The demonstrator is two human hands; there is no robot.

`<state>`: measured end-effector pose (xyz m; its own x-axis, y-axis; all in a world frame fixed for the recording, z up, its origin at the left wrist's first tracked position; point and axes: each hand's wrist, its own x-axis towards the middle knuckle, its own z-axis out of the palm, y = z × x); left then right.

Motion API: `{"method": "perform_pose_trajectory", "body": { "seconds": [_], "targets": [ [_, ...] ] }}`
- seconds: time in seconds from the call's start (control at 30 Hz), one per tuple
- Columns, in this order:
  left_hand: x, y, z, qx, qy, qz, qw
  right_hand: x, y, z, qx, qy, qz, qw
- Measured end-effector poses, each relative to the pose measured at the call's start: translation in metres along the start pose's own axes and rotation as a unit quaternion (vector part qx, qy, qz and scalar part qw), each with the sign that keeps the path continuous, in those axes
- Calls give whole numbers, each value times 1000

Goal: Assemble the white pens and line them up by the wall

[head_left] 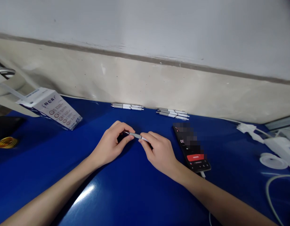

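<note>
Between my two hands is a white pen (136, 135) with a grey grip, held roughly level above the blue table (116, 194). My left hand (114, 141) pinches its tip end between thumb and finger. The white barrel is gripped by my right hand (159, 149), whose fingers hide its rear part. Beyond my hands, near the wall, lie two small groups of similar pens: one group of pens (127, 106) at the middle, another group of pens (172, 113) farther right.
A white printed carton (57, 108) stands tilted at the left, by a yellow roll (7, 142). Right of my right hand lies a phone (190, 147) with a cable plugged in. A power strip (280, 150), a white ring (273, 160) and cables are at far right.
</note>
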<state>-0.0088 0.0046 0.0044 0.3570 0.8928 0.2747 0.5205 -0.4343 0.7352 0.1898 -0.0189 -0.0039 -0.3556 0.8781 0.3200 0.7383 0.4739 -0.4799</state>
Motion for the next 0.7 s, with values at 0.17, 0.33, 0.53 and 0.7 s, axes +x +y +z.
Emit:
{"method": "perform_pose_trajectory", "body": {
  "seconds": [0.17,0.33,0.53,0.7],
  "targets": [
    [1,-1,0,-30,3,-15,999,1,1,-1,63,16,6,998],
    [1,0,1,-33,1,-20,999,3,0,-6,187,47,6,981],
    [-1,-1,2,-28,-12,-11,999,7,-1,-9,287,32,55,956],
    [0,2,0,-34,-15,-10,999,6,-1,-7,270,56,61,959]
  ]
}}
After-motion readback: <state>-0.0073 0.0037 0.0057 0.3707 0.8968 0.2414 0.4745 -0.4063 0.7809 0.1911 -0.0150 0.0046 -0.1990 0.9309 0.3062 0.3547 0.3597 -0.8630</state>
